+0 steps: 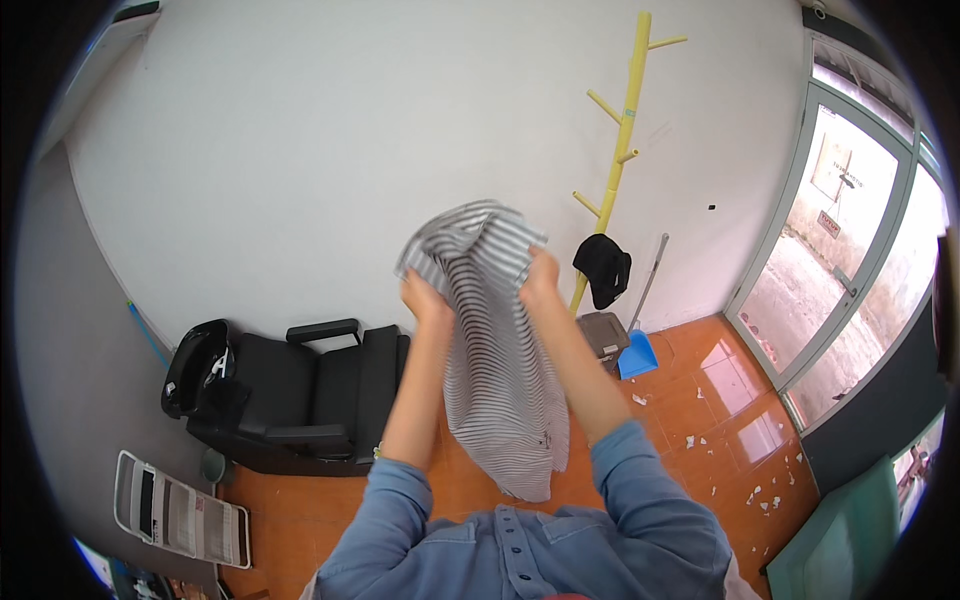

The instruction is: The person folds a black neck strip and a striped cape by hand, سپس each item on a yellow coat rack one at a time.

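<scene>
A black-and-white striped cloth [495, 360] hangs from both hands in front of me, its lower end drooping above the tiled floor. At the cloth's upper left edge, my left hand [426, 296] is closed on the fabric. My right hand [541, 276] grips the upper right edge at about the same height. Between the hands the top of the cloth bunches and folds over, slightly blurred. The fingertips are partly hidden by the fabric.
A black shampoo chair with a basin [300, 382] stands left against the wall. To the right are a yellow coat stand [624, 142] with a black cap [602, 268], a grey bin [602, 334], a blue dustpan [637, 354] and a glass door [832, 225]. White scraps [765, 495] litter the floor. A folding step stool [182, 510] leans lower left.
</scene>
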A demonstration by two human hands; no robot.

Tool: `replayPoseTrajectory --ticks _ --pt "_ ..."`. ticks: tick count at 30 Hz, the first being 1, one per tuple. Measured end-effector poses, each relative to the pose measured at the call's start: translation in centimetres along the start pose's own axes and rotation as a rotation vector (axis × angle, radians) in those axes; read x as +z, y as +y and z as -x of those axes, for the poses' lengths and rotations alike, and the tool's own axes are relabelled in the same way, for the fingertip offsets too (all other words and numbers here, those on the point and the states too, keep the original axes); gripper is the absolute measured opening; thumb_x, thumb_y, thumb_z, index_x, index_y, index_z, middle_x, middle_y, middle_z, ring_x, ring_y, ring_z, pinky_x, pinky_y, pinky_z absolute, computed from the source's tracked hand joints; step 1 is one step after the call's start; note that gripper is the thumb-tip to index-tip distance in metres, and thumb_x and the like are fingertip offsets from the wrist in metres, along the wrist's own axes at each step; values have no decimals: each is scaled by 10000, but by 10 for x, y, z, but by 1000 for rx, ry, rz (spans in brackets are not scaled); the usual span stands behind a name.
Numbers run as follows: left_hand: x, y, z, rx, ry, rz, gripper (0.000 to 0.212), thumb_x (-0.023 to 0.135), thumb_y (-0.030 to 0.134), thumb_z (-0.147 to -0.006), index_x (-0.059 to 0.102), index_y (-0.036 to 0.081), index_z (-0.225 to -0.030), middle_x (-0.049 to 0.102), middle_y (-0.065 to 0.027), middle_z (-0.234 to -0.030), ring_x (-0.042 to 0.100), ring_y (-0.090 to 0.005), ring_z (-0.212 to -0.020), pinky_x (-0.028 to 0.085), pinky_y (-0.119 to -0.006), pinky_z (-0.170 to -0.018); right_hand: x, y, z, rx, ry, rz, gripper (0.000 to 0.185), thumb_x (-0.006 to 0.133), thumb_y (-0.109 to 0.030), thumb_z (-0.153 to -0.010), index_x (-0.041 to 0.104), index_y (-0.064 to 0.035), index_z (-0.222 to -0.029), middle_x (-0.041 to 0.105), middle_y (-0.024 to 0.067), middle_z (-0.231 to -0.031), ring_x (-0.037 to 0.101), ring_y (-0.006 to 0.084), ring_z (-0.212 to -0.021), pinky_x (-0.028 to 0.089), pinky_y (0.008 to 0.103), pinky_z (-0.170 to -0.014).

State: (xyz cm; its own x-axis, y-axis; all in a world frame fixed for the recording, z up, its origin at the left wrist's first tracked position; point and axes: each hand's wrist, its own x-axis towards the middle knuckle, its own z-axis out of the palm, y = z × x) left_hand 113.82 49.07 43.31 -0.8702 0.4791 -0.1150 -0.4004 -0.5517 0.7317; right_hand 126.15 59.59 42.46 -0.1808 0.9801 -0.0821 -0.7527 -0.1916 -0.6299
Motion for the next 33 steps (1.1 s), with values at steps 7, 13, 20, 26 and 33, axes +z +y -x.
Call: replayPoseTrajectory --ticks 7,13,20,26,33 --pt "-36 -49 85 -71 -109 73 359 364 221 -943 452 -32 -1182 499 -153 -1193 501 -242 -1072 409 -332 -894 -31 66 80 -6 -67 146 255 450 -117 -890 522 66 -1051 590 152 -997 585 214 -846 463 317 -782" --pt "-62 -57 101 -199 -234 -121 360 375 276 -944 433 14 -1184 484 -113 -1165 488 -210 -1052 411 -345 -872 -58 80 102 -170 -243 364 233 448 -131 -918 549 51 -1023 602 72 -942 543 118 -823 434 254 -744" --pt "-67 -40 112 -273 -344 -119 351 415 282 -927 482 26 -1158 523 -91 -1140 501 -168 -1039 423 -303 -831 -55 66 123 -328 -349 592 303 446 -146 -920 519 44 -1145 605 89 -985 538 130 -901 413 250 -813" --pt "-69 -16 100 -302 -487 -304 380 436 314 -916 487 38 -1171 539 -65 -1123 525 -154 -1006 441 -305 -801 -44 56 129 -254 -435 593 335 431 -137 -920 478 39 -1201 597 122 -1036 540 154 -948 402 259 -850" --pt "-55 18 99 -269 -519 -445 390 427 361 -911 509 71 -1159 547 -62 -1091 519 -158 -1007 453 -331 -769 -15 40 141 -232 -555 599 374 413 -94 -901 420 17 -1258 568 128 -1093 520 166 -1015 393 271 -883"
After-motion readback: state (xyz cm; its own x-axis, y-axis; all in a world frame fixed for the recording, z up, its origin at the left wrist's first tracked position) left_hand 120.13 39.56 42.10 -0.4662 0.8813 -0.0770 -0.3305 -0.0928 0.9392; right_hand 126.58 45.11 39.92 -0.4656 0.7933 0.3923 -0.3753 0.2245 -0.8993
